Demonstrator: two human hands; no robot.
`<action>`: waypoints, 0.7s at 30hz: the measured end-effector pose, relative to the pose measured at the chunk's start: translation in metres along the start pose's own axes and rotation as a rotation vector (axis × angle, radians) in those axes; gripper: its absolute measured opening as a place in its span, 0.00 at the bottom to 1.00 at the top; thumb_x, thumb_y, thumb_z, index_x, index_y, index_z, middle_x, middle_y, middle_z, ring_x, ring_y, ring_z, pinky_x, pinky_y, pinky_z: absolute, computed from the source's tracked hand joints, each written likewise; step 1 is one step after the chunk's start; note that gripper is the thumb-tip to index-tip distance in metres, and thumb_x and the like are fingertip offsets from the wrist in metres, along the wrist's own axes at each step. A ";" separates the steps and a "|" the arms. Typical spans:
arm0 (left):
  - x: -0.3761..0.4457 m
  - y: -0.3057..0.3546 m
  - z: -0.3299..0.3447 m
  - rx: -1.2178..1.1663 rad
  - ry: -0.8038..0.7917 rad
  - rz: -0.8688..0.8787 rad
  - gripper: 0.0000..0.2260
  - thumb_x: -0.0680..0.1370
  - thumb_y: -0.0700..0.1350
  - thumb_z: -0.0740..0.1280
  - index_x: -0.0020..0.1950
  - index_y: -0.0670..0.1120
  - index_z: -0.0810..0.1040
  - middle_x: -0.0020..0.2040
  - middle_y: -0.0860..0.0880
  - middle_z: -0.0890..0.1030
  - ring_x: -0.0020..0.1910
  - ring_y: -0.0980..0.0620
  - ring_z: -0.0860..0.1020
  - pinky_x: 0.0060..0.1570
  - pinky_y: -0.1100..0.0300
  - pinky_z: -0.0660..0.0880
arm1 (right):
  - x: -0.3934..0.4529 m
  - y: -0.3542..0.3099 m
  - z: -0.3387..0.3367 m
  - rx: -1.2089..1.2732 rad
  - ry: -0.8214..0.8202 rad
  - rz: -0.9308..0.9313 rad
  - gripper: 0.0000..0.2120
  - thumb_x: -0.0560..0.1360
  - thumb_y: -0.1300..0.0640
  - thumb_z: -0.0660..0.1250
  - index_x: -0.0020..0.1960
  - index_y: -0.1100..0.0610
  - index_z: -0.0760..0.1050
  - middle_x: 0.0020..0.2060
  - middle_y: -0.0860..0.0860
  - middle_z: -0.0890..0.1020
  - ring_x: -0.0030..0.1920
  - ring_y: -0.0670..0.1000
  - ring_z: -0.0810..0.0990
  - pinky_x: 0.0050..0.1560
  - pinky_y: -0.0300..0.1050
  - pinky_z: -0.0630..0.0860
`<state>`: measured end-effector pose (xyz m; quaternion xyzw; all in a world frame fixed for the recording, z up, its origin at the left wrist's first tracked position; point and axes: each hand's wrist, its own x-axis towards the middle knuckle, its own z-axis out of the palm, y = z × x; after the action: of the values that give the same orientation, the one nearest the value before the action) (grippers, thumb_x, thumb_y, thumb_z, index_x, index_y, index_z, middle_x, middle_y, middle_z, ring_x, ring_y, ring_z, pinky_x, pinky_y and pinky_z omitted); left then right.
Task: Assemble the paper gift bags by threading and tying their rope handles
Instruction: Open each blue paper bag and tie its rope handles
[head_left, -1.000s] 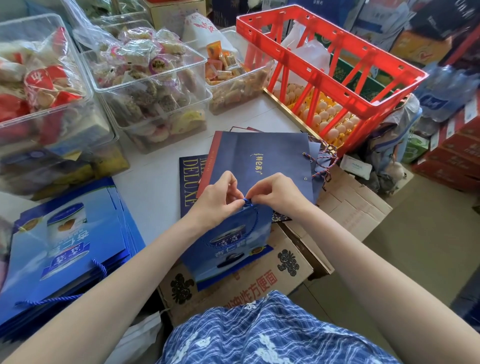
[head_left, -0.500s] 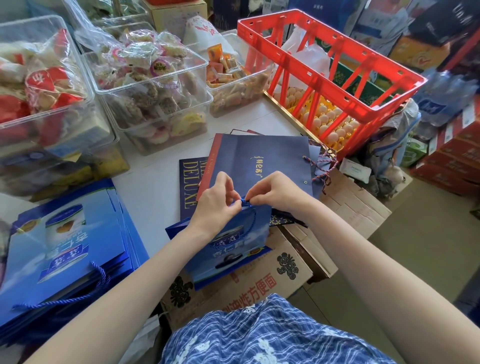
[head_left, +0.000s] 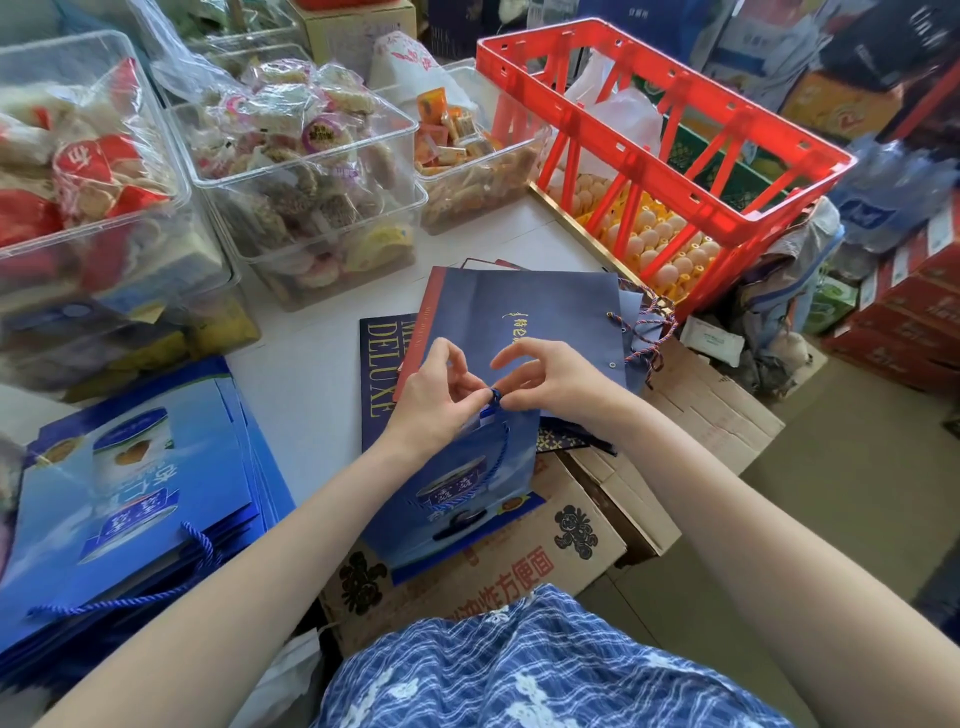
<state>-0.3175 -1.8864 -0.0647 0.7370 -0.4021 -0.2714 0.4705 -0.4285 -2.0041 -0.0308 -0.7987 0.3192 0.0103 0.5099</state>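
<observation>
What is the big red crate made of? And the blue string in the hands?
The red crate looks like hard moulded plastic: glossy, with open bars. The blue rope looks like twisted cord, probably synthetic, with spiral strands showing; both hands pinch it.

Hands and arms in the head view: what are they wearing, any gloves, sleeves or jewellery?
Both are bare. The left hand and right hand have no gloves, and no rings or watch are visible. The forearms show no sleeves up to the frame edge. The only clothing in view is a blue-and-white checked garment with small white patterns, at the bottom of the picture.
</observation>
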 end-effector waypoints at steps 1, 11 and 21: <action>0.001 0.001 0.000 -0.028 -0.002 -0.013 0.14 0.73 0.38 0.71 0.45 0.47 0.64 0.41 0.48 0.82 0.41 0.52 0.81 0.45 0.64 0.76 | -0.001 0.000 0.001 -0.021 0.008 -0.014 0.15 0.68 0.63 0.74 0.52 0.53 0.75 0.43 0.52 0.84 0.44 0.49 0.82 0.53 0.43 0.77; 0.003 -0.003 -0.005 0.009 -0.015 0.035 0.07 0.73 0.38 0.71 0.44 0.48 0.74 0.40 0.53 0.80 0.42 0.59 0.80 0.43 0.71 0.73 | 0.003 0.008 0.007 0.125 0.225 -0.069 0.09 0.69 0.63 0.74 0.42 0.52 0.77 0.40 0.54 0.85 0.42 0.52 0.84 0.52 0.48 0.80; 0.007 -0.002 -0.002 -0.136 0.014 -0.060 0.09 0.73 0.39 0.71 0.43 0.50 0.72 0.39 0.50 0.81 0.38 0.56 0.79 0.43 0.66 0.75 | 0.001 0.012 0.010 0.045 0.147 -0.154 0.12 0.70 0.66 0.72 0.50 0.55 0.77 0.43 0.52 0.85 0.45 0.48 0.83 0.50 0.38 0.78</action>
<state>-0.3114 -1.8904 -0.0661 0.7170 -0.3571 -0.3067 0.5141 -0.4314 -1.9999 -0.0455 -0.8078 0.2937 -0.0947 0.5022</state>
